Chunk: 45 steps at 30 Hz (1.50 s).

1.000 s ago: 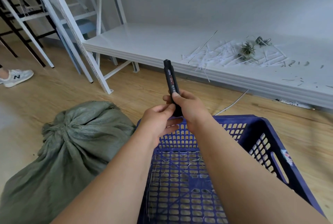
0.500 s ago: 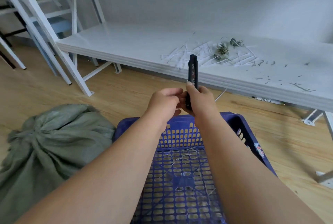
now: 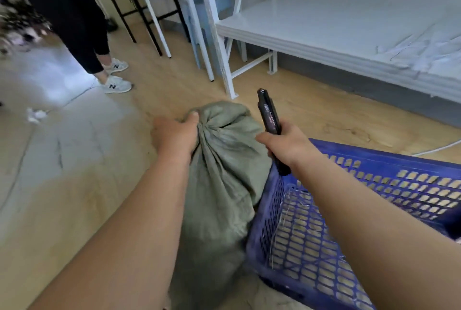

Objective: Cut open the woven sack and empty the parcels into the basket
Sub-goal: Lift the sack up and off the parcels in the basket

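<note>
the left hand [image 3: 174, 136] grips the gathered neck of the green woven sack [image 3: 222, 185], its fingers curled round the bunched cloth. the sack lies on the wooden floor [image 3: 74, 197], touching the left wall of the blue basket [image 3: 349, 210]. the right hand [image 3: 289, 145] is clenched round a black knife [image 3: 269, 117], which points up and away over the basket's near corner. a person in grey sneakers [image 3: 116, 84] stands at far left.
</note>
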### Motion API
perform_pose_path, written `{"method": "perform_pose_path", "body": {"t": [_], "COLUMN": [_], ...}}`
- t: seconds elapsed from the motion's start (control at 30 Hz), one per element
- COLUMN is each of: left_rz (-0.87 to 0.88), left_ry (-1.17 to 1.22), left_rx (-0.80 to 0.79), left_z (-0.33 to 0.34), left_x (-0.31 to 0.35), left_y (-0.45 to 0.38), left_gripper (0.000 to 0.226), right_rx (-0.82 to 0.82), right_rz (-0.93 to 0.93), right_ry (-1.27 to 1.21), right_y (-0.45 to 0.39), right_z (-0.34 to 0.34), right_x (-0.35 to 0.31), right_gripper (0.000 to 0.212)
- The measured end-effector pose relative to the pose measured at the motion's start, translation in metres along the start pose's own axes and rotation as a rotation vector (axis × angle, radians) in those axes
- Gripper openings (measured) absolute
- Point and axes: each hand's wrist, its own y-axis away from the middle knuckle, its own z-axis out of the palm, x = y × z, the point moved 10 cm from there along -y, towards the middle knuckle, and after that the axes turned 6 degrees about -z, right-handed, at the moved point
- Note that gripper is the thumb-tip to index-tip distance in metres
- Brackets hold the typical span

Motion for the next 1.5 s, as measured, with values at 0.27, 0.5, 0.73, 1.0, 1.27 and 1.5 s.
{"method": "perform_pose_path", "body": {"t": [0.27, 0.5, 0.73, 1.0, 1.27, 1.5], "left_rz": [0.137, 0.672, 0.923, 0.856, 0.710, 0.754], "left_ry": [-0.062, -0.148, -0.421, -0.635, -0.848, -1.007], "left_rx": [-0.341, -0.349, -0.667, -0.534, -0.670, -0.670], "left_z": [0.058, 0.099, 0.154, 0.136, 0.133, 0.155], "left_x": [0.012, 0.048, 0.018, -0.010, -0.014, -0.029], "left_y": [-0.014, 0.068, 0.141, 0.125, 0.137, 0.163], "left_gripper": [0.077, 0.089, 0.023, 0.066, 0.058, 0.032], "right_rx": [0.094, 0.443, 0.288, 0.001, 0.510, 0.278], "right_rz": [-0.056, -0.222, -0.266, 0.117, 0.250, 0.527], "right_ry": [-0.010, -0.055, 0.265, 0.658, 0.715, 0.692], "right_y": [-0.002, 0.021, 0.008, 0.008, 0.039, 0.047], "right_z": [0.016, -0.038, -0.032, -0.033, -0.125, -0.127], "right_x": [-0.022, -0.041, -0.031, 0.078, 0.102, 0.149], "right_gripper": [0.013, 0.020, 0.027, 0.052, 0.033, 0.033]}}
